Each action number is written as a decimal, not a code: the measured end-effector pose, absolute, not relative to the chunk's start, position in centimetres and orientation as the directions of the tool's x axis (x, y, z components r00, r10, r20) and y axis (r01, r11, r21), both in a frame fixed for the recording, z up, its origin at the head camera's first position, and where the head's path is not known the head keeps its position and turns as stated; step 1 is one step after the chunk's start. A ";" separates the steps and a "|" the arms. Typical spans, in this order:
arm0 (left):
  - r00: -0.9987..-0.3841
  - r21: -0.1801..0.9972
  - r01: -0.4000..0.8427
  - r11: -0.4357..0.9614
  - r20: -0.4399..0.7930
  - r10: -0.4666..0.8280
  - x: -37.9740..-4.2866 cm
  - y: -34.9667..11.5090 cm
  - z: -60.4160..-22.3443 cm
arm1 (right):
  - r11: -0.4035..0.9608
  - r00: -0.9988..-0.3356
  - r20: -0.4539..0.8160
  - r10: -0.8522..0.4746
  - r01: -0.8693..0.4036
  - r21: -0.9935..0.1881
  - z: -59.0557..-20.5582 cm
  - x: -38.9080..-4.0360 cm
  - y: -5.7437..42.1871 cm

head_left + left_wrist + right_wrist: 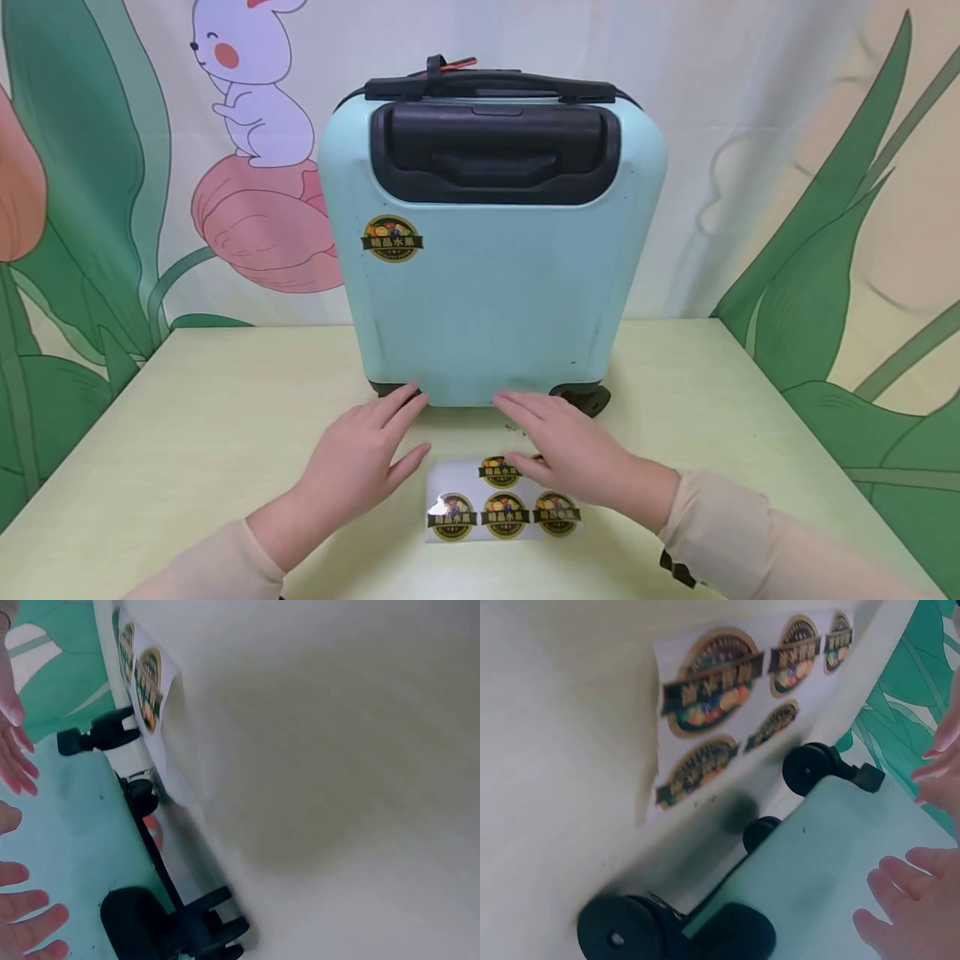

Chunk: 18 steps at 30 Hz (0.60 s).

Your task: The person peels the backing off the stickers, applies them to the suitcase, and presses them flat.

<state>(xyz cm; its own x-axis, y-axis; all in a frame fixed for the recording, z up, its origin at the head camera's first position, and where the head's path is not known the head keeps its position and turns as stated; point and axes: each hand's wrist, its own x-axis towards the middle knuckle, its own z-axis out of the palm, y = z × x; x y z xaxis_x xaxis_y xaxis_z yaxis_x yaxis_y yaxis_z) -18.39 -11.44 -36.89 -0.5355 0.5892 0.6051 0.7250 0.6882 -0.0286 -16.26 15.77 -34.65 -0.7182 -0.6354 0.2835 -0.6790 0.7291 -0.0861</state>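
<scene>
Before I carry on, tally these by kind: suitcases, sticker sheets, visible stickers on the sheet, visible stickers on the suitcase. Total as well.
Suitcase: 1
Sticker sheet: 1
Stickers on the sheet: 5
Sticker on the suitcase: 1
Total: 8

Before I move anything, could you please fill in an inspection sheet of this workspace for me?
Surface: pale table.
Job's things: light-blue suitcase stands upright, one round sticker at its face's upper left; sticker sheet in front bears five more.
Clutter: tiny dark specks between suitcase and sheet.
Hands: left hand and right hand, fingers extended near the suitcase's lower edge, hold nothing; contact unclear.
Cables: nothing seen.
Surroundings: backdrop printed with a rabbit and large leaves.
</scene>
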 end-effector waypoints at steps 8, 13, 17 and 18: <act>-0.655 0.076 0.691 0.719 0.489 0.577 -17.2 -11.2 -38.2 | 0.738 -0.753 0.164 -0.637 -0.658 -0.153 -35.7 -16.0 15.5; -0.785 0.234 0.605 0.761 0.336 0.520 -16.2 -11.1 -38.7 | 0.727 -0.745 0.123 -0.656 -0.667 -0.162 -36.2 -15.8 15.2; -0.857 0.387 0.512 0.767 0.168 0.487 -15.8 -10.9 -38.9 | 0.705 -0.721 0.107 -0.685 -0.693 -0.152 -36.5 -15.6 14.7; -0.866 0.425 0.488 0.763 0.128 0.483 -15.7 -11.0 -39.0 | 0.700 -0.715 0.101 -0.692 -0.699 -0.148 -36.7 -15.5 14.6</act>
<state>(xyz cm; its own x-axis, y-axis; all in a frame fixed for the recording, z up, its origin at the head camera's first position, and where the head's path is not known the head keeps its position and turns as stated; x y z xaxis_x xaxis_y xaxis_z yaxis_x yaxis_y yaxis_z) -15.69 -10.95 -38.98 -0.8664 0.4827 0.1278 0.4875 0.7626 0.4251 -15.54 14.57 -36.68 -0.7148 -0.6920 0.1006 -0.6986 0.7000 -0.1484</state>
